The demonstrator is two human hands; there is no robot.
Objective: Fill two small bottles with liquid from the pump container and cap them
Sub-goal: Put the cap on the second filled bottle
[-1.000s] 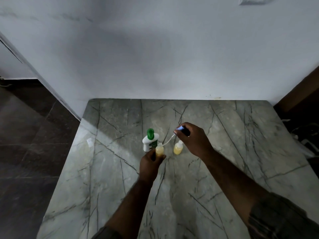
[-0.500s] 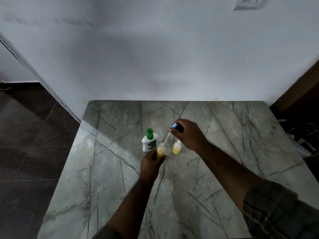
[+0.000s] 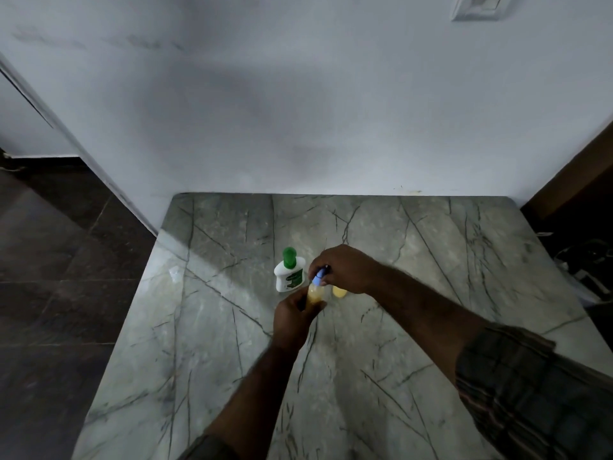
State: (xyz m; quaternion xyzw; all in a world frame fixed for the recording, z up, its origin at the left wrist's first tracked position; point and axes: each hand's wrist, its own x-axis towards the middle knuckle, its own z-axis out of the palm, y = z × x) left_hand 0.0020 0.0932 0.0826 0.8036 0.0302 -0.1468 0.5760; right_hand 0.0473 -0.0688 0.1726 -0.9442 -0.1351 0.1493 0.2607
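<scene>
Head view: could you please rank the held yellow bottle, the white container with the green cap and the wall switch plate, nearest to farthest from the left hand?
1. Held yellow bottle: in the left hand.
2. White container: just beyond, slightly left.
3. Switch plate: high on the wall, far right.

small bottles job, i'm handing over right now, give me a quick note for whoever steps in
Left hand: gripping the near small bottle, which holds yellow liquid, upright on the marble table.
Right hand: fingers on the blue spray cap, set at that bottle's neck; whether it is seated cannot be told.
Second small bottle: also holds yellow liquid, stands behind the right hand, its top hidden.
White container with green top: stands left of both bottles.
Done: both bottles hold liquid.
Left: finish this cap, then check the other bottle's cap.
</scene>
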